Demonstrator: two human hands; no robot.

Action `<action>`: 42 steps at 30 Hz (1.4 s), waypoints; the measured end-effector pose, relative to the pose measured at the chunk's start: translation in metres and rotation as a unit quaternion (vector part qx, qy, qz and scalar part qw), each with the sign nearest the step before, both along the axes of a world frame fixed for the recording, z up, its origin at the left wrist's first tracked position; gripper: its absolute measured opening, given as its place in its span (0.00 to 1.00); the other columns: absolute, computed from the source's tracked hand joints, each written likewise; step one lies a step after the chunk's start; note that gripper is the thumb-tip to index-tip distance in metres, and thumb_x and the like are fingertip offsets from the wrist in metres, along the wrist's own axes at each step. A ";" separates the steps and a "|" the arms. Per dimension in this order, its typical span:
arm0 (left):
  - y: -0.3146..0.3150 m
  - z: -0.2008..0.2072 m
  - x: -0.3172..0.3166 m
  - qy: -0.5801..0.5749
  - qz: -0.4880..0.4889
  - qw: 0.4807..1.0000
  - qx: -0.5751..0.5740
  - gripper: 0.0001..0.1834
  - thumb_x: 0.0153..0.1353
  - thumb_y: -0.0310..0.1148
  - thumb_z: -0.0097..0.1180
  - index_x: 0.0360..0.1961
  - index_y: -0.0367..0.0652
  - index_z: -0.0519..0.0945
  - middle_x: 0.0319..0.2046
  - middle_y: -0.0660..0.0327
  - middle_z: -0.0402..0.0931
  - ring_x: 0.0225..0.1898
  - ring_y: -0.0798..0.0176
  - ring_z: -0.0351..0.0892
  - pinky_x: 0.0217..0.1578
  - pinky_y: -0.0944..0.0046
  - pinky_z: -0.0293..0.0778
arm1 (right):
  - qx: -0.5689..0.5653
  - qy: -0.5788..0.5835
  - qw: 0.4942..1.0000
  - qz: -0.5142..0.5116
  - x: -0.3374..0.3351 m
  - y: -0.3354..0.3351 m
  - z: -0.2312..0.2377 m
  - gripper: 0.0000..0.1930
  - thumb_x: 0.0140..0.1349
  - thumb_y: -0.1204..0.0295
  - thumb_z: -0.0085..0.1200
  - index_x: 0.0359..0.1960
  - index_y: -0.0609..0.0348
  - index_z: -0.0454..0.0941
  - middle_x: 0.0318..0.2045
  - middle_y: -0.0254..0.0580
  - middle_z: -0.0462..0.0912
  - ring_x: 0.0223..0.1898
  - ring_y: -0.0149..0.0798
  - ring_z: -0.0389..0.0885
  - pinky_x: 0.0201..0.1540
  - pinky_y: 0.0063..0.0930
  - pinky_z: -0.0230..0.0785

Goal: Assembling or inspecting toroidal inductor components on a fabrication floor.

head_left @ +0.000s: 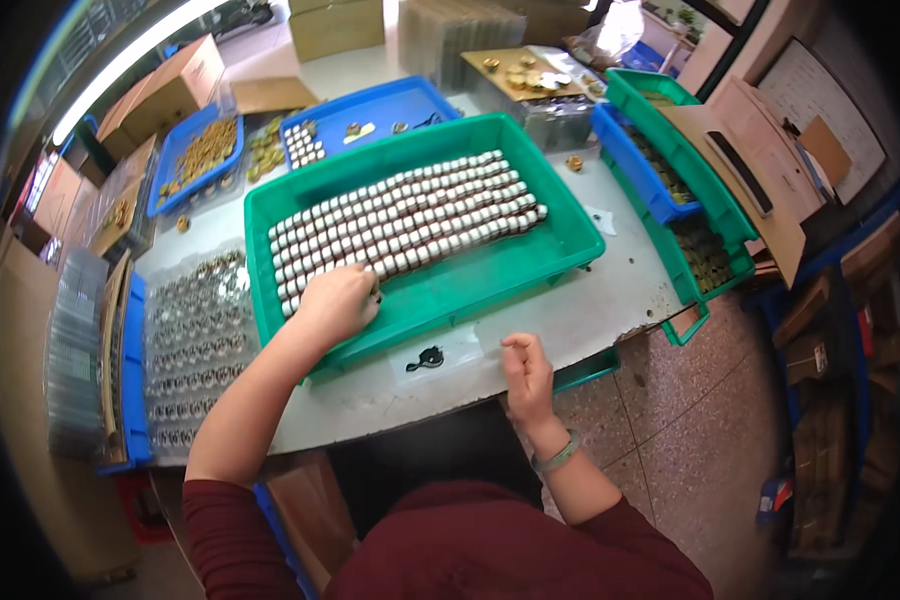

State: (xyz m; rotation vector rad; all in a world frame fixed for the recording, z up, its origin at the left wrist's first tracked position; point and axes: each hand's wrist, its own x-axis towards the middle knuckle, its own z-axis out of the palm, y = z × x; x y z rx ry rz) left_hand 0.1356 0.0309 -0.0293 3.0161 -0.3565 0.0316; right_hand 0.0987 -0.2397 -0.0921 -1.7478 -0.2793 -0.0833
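Note:
A green tray (530, 268) lies in the middle of the grey table and holds several rows of small silver cylinders (410, 215). My left hand (336, 303) reaches into the tray, fingers curled over the near end of the rows, touching the cylinders there. Whether it grips any is hidden by the fingers. My right hand (527, 372) rests at the table's front edge with fingers loosely curled and nothing visible in it. A small clear bag with a black part (430, 357) lies on the table between my hands.
A clear blister sheet of silver parts (192, 345) sits to the left. Blue trays (370, 112) with brass and silver parts stand behind, cardboard boxes (170, 85) beyond. Stacked green and blue bins (685, 195) line the right edge, with floor below.

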 end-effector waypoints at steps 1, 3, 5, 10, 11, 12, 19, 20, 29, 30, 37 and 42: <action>-0.001 0.007 -0.005 0.008 0.013 0.999 -0.046 0.07 0.45 0.30 0.54 0.27 0.40 0.76 0.25 0.58 0.73 0.27 0.55 0.74 0.27 0.59 0.71 | -0.017 -0.008 1.000 -0.011 -0.002 0.000 0.000 0.04 0.60 0.72 0.46 0.33 0.58 0.71 0.17 0.28 0.66 0.16 0.25 0.59 0.20 0.18 0.53; 0.000 0.027 -0.008 0.014 0.042 0.990 -0.132 0.07 0.46 0.29 0.54 0.29 0.39 0.75 0.25 0.60 0.73 0.26 0.58 0.74 0.26 0.61 0.70 | -0.046 -0.034 0.998 -0.032 0.003 0.003 0.002 0.05 0.62 0.72 0.44 0.34 0.58 0.71 0.18 0.29 0.68 0.18 0.26 0.61 0.22 0.19 0.56; 0.004 0.039 -0.016 0.014 0.068 0.983 -0.173 0.07 0.47 0.28 0.55 0.29 0.39 0.75 0.25 0.60 0.73 0.25 0.60 0.73 0.25 0.62 0.70 | -0.063 -0.040 0.996 -0.038 0.006 0.007 0.005 0.05 0.63 0.72 0.43 0.35 0.59 0.71 0.21 0.31 0.70 0.20 0.28 0.63 0.25 0.20 0.59; 0.004 0.044 -0.067 0.109 0.185 0.719 -0.661 0.08 0.52 0.23 0.54 0.35 0.38 0.73 0.28 0.61 0.74 0.27 0.69 0.72 0.28 0.72 0.69 | -0.036 0.014 0.999 -0.020 0.005 0.003 0.001 0.06 0.64 0.73 0.41 0.37 0.59 0.70 0.23 0.33 0.73 0.23 0.28 0.66 0.30 0.19 0.61; 0.001 0.042 -0.078 0.115 0.179 0.641 -0.738 0.10 0.53 0.21 0.54 0.38 0.37 0.72 0.29 0.61 0.75 0.27 0.69 0.72 0.29 0.74 0.69 | -0.006 0.067 0.998 -0.010 0.005 0.000 -0.001 0.06 0.64 0.73 0.40 0.38 0.59 0.70 0.23 0.33 0.73 0.23 0.27 0.66 0.30 0.18 0.61; -0.005 0.040 -0.087 0.115 0.189 0.638 -0.738 0.10 0.53 0.21 0.54 0.38 0.37 0.72 0.29 0.61 0.75 0.27 0.69 0.72 0.29 0.74 0.69 | -0.008 0.075 0.997 -0.003 0.006 -0.001 0.001 0.06 0.64 0.73 0.40 0.38 0.59 0.70 0.23 0.33 0.73 0.23 0.27 0.66 0.30 0.18 0.61; -0.034 0.032 -0.124 0.142 0.224 0.352 -0.898 0.15 0.49 0.14 0.52 0.40 0.37 0.72 0.29 0.54 0.75 0.29 0.59 0.77 0.34 0.68 0.75 | 0.082 0.123 0.988 0.051 0.006 0.005 0.018 0.08 0.64 0.76 0.39 0.42 0.60 0.69 0.28 0.40 0.79 0.26 0.27 0.71 0.30 0.14 0.62; -0.034 0.029 -0.126 0.143 0.233 0.345 -0.898 0.15 0.49 0.14 0.52 0.40 0.37 0.72 0.29 0.54 0.75 0.29 0.59 0.77 0.34 0.68 0.75 | 0.077 0.134 0.987 0.054 0.006 0.005 0.015 0.08 0.64 0.76 0.39 0.42 0.60 0.69 0.28 0.40 0.79 0.26 0.27 0.71 0.30 0.14 0.62; -0.031 0.015 -0.137 0.059 0.125 0.478 -0.867 0.15 0.46 0.13 0.57 0.37 0.37 0.77 0.39 0.53 0.76 0.39 0.62 0.76 0.43 0.67 0.72 | 0.064 0.128 0.987 0.075 0.006 0.004 0.003 0.06 0.62 0.79 0.43 0.39 0.62 0.70 0.29 0.42 0.79 0.28 0.29 0.74 0.31 0.15 0.64; -0.031 0.016 -0.138 0.059 0.128 0.476 -0.868 0.15 0.46 0.13 0.57 0.37 0.37 0.77 0.39 0.53 0.76 0.39 0.62 0.76 0.43 0.67 0.72 | 0.062 0.130 0.987 0.076 0.006 0.004 0.003 0.06 0.62 0.79 0.43 0.39 0.62 0.70 0.29 0.42 0.79 0.28 0.29 0.74 0.31 0.15 0.64; -0.027 0.019 -0.147 0.042 0.129 0.535 -0.834 0.13 0.45 0.13 0.58 0.34 0.37 0.78 0.38 0.54 0.76 0.39 0.63 0.76 0.43 0.68 0.72 | -0.010 0.109 0.992 0.058 0.002 0.009 0.002 0.04 0.58 0.80 0.48 0.35 0.62 0.72 0.28 0.39 0.78 0.27 0.28 0.72 0.30 0.16 0.64; -0.027 0.020 -0.149 0.018 0.120 0.565 -0.816 0.14 0.44 0.13 0.58 0.34 0.37 0.79 0.38 0.55 0.76 0.38 0.63 0.76 0.42 0.68 0.72 | -0.070 0.079 0.993 0.051 0.002 0.010 0.003 0.03 0.54 0.80 0.53 0.30 0.61 0.74 0.27 0.37 0.76 0.26 0.27 0.70 0.28 0.17 0.62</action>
